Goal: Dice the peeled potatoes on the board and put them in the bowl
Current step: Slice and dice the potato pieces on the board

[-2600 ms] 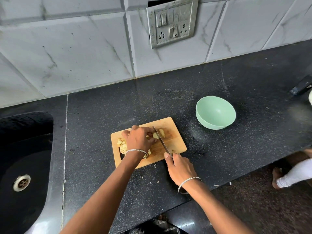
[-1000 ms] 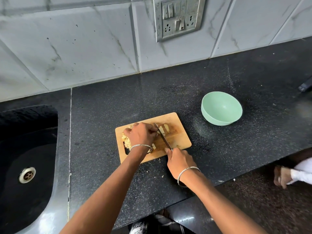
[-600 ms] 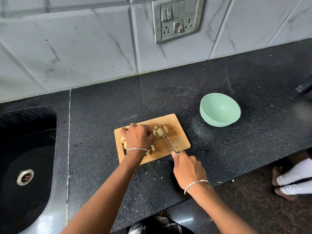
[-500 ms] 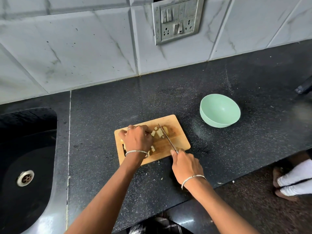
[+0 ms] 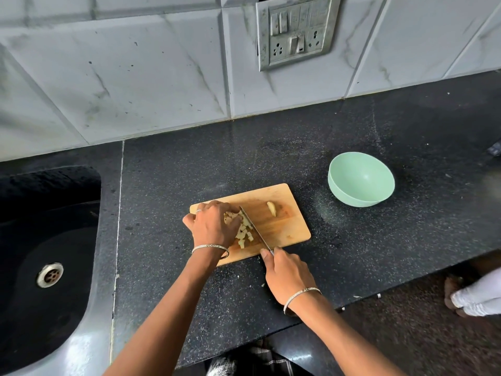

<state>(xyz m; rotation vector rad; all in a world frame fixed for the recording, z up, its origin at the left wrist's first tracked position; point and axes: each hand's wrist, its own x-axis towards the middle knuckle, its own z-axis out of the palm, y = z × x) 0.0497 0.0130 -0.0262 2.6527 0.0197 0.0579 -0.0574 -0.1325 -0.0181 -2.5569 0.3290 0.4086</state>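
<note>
Potato dice (image 5: 244, 232) lie heaped on the left half of the wooden cutting board (image 5: 287, 226), which sits on the black speckled countertop (image 5: 298, 147) between the sink and the bowl. Starting at the far left, we see the dark sink (image 5: 48, 240) with its metal drain (image 5: 50, 274) sunk into the counter. Next comes our left hand (image 5: 212, 226), a ring on one finger and a silver bangle (image 5: 210, 248) at the wrist; its fingers are curled down over the pile, pressing on the pieces nearest the far-left corner of the board. Just to the right of those fingertips runs the knife (image 5: 253, 229), its blade set diagonally across the board with the tip toward the wall and the flat side touching the heap of dice. Our right hand (image 5: 287, 275) is clenched around the knife handle at the near edge of the board, the forefinger stretched forward along the top; the handle itself is hidden inside the fist. This wrist too carries a silver bangle. Further right on the board, apart from the heap, one larger uncut potato piece (image 5: 271, 208) lies alone. Beyond the board's right end, well apart from it, stands the mint green bowl (image 5: 360, 183), and we can see nothing inside it. On the tiled wall above hangs a switch plate (image 5: 295, 32).
</note>
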